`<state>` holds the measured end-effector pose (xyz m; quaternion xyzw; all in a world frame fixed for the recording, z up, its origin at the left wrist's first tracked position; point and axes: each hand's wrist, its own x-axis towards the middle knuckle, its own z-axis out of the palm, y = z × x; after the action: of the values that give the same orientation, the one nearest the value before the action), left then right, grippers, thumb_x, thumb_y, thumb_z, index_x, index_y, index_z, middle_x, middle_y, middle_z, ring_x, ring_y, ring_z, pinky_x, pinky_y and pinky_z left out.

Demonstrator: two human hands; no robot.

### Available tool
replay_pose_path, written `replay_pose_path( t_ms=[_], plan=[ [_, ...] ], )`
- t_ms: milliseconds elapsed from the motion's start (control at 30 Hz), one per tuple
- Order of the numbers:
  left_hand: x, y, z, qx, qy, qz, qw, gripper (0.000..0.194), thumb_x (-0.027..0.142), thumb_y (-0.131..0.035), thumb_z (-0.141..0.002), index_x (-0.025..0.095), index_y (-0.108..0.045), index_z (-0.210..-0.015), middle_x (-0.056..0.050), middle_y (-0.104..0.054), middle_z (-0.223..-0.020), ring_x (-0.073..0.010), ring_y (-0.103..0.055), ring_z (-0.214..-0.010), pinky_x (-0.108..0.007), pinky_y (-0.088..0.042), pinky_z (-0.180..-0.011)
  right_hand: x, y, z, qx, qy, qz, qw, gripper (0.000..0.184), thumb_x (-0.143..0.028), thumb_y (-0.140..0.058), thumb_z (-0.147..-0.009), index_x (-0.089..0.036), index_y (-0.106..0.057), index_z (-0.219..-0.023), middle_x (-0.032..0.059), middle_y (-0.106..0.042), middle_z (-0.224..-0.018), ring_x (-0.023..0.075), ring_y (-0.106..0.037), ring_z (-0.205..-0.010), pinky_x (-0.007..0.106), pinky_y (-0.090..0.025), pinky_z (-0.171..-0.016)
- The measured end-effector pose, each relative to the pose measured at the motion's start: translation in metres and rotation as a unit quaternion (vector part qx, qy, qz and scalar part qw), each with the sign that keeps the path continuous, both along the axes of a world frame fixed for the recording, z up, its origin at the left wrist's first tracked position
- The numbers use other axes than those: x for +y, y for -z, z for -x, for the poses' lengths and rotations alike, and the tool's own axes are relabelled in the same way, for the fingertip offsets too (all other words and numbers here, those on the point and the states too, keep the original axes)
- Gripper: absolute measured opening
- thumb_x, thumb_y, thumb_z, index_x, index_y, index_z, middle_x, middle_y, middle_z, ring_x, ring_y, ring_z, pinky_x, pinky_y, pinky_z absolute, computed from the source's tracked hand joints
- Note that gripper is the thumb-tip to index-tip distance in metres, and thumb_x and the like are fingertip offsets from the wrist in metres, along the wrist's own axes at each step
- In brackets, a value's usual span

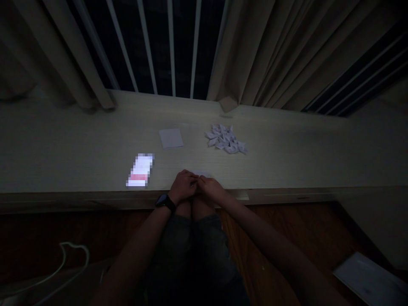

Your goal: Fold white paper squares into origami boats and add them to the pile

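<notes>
My left hand (185,185), with a dark watch (165,202) on its wrist, and my right hand (209,188) meet at the front edge of the pale ledge (274,170). Their fingers are closed together on a small piece of white paper (204,173), mostly hidden behind them. Beyond the hands lies a heap of several small folded paper pieces (225,139) with pointed ends. A stack of square paper (171,138) rests to the left of that heap. Nearer my left hand is a phone (140,170) with its screen lit and blurred out.
Curtains (270,51) hang along the back of the ledge, beside a dark window with pale bars (172,46). A beige piece (228,103) leans at the curtain's foot. A white cable (76,245) is at lower left, and a flat pale object (369,276) at lower right.
</notes>
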<state>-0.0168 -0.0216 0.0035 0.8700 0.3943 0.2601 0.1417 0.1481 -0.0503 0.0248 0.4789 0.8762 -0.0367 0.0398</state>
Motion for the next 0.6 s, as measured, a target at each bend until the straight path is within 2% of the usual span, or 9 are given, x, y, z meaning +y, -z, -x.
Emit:
replay_pose_path(
  t_ms=[133, 333, 600],
  plan=[
    [0.0, -0.003, 0.001, 0.012, 0.0, 0.01, 1.0, 0.027, 0.017, -0.055, -0.076, 0.023, -0.073, -0.095, -0.004, -0.07, -0.101, -0.0217, -0.057, -0.096, -0.041, -0.041, -0.093, -0.006, 0.005, 0.005, 0.05, -0.004, 0.003, 0.999, 0.028, -0.013, -0.042, -0.09, -0.009, -0.051, -0.117, 0.0164, -0.056, -0.118, 0.0204, -0.059, -0.096, 0.031, -0.045, -0.083],
    [0.0, -0.001, 0.0, -0.009, -0.003, 0.018, 1.0, 0.032, 0.014, -0.054, -0.074, 0.024, -0.072, -0.098, -0.002, -0.071, -0.101, -0.0208, -0.058, -0.096, -0.041, -0.042, -0.094, 0.003, 0.008, -0.006, 0.153, 0.053, -0.012, 0.987, 0.019, -0.019, -0.042, -0.092, -0.011, -0.059, -0.094, 0.0096, -0.062, -0.095, 0.016, -0.058, -0.087, 0.025, -0.043, -0.08],
    [0.002, 0.007, 0.001, -0.013, 0.0, 0.008, 1.0, 0.034, 0.014, -0.055, -0.072, 0.023, -0.072, -0.099, -0.003, -0.071, -0.102, -0.0217, -0.057, -0.096, -0.042, -0.042, -0.092, 0.02, 0.01, -0.024, 0.036, 0.051, -0.018, 0.998, 0.022, -0.015, -0.039, -0.092, -0.009, -0.058, -0.101, 0.0123, -0.06, -0.101, 0.0189, -0.058, -0.084, 0.027, -0.042, -0.076]
  ],
)
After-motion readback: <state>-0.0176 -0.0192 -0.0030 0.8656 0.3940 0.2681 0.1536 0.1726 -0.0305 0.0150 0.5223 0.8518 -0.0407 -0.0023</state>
